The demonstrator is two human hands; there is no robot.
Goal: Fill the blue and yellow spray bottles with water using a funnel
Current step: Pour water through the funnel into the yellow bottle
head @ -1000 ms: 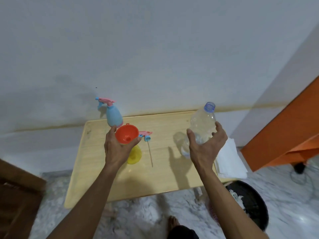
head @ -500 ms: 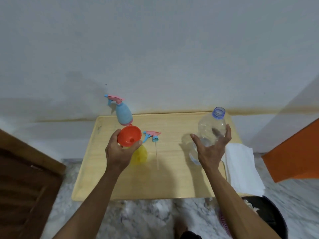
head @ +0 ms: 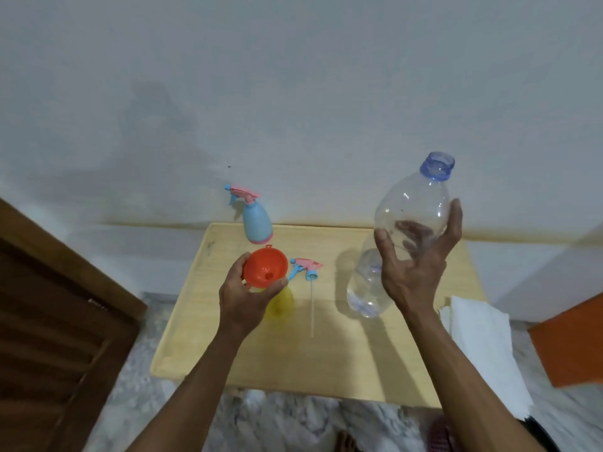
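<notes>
My left hand (head: pixel 242 300) grips an orange funnel (head: pixel 266 268) that sits on top of the yellow spray bottle (head: pixel 280 305), most of which my hand hides. My right hand (head: pixel 414 265) grips a large clear water bottle (head: pixel 398 236) with an open blue neck, lifted off the table and held nearly upright; some water shows in its lower part. The blue spray bottle (head: pixel 256 220) with a pink trigger head stands at the table's far edge. A loose pink and blue spray head (head: pixel 305 267) with its long dip tube lies on the table between my hands.
The wooden table (head: pixel 326 360) stands against a white wall. A white cloth (head: pixel 479 340) hangs at its right side. A dark wooden door (head: pixel 58 321) is at the left, an orange cabinet (head: pixel 571 340) at the right. Marble floor lies below.
My right hand has taken hold of the water bottle and lifted it up off the table. My left hand stays on the funnel over the yellow bottle. The camera has swung left.
</notes>
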